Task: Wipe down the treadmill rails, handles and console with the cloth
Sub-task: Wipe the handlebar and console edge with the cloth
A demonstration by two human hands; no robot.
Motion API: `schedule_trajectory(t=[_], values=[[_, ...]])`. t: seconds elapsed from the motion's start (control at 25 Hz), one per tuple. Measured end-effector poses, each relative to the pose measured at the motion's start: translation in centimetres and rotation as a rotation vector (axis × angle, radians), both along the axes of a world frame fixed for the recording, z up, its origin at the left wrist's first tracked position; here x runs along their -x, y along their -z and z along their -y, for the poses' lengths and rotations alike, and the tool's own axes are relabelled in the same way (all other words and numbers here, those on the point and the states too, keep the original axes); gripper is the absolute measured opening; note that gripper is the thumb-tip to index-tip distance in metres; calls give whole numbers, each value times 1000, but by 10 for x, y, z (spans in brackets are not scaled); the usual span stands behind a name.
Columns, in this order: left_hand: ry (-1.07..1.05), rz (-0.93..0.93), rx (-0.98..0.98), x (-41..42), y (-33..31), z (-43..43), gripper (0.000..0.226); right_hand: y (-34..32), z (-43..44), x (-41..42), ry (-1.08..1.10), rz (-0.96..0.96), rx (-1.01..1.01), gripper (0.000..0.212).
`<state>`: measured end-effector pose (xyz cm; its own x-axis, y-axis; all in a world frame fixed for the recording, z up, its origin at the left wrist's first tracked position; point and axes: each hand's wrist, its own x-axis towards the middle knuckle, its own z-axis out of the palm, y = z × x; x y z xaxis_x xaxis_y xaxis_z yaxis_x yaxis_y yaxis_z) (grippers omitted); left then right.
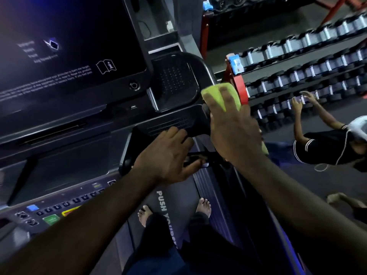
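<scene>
A yellow-green cloth lies over the right edge of the treadmill console, beside its dotted tray. My right hand presses the cloth there with its fingers spread flat on top. My left hand rests on the console's lower right corner, its fingers curled over the vented edge and thumb underneath. The dark screen fills the upper left. A button panel sits at the lower left.
Under my bare feet runs the treadmill belt, printed with white lettering. A red dumbbell rack with several rows of weights stands to the right. Another person reaches toward that rack, close to the treadmill's right side.
</scene>
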<state>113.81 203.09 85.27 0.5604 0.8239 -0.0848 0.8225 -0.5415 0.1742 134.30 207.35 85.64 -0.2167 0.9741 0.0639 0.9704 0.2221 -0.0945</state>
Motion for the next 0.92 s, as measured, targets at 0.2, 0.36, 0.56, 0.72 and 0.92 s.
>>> schedule_trajectory(t=[0.2, 0.36, 0.56, 0.72, 0.92], values=[[-33, 67, -24, 2, 2, 0, 62, 0, -82, 21, 14, -73, -21, 59], [-29, 58, -46, 2, 6, 1, 59, -4, -189, 46, -200, -177, 89, 44], [-37, 22, -8, 2, 2, 2, 57, -1, -193, 34, -145, -360, 131, 46], [-18, -22, -27, 0, -1, 2, 59, 18, -100, -16, 84, -616, 260, 50], [11, -42, -10, -2, -5, 2, 60, 5, 39, -48, 147, -346, 223, 56]])
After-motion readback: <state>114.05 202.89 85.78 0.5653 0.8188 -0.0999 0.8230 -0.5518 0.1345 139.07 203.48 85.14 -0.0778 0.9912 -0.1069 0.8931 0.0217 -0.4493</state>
